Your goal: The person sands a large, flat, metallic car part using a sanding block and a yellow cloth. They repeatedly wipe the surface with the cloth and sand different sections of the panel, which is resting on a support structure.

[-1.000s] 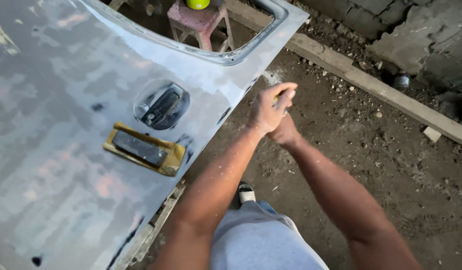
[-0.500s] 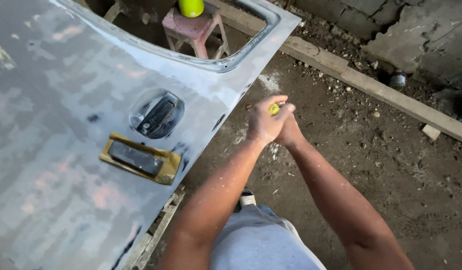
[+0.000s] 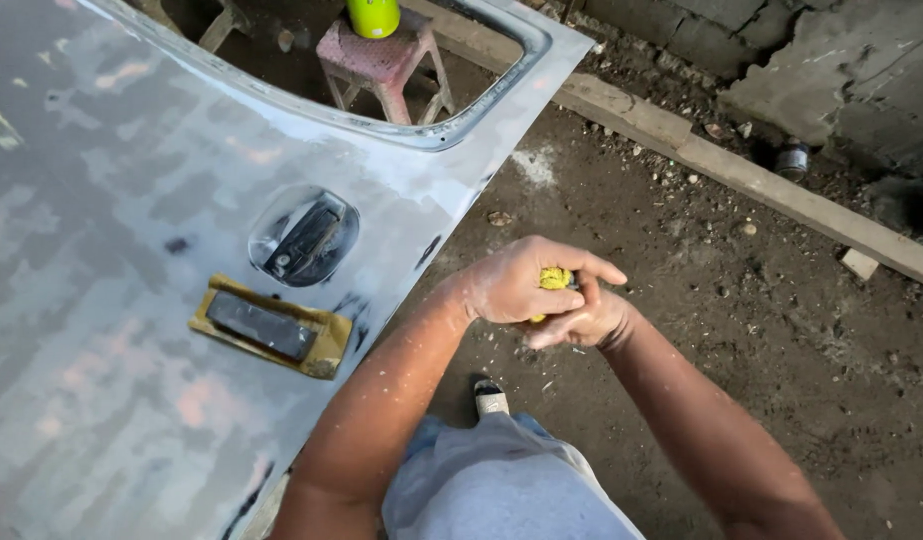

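Left hand (image 3: 517, 285) and right hand (image 3: 582, 322) touch, fingers clamped together on a small yellow object (image 3: 554, 279); grey car door (image 3: 132, 200) lies at nine o'clock.

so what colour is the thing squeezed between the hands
Yellow lump, pressed between left hand and right hand; head view.

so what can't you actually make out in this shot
- Head view: the small yellow thing between the left hand and right hand; fingers cover most of it, so its kind and shape are unclear.
- Head view: the yellow-green container on the pink stool is cut off by the top edge.
- Head view: the car door panel runs past the left edge.
- Head view: the small can by the wall is too small to tell.
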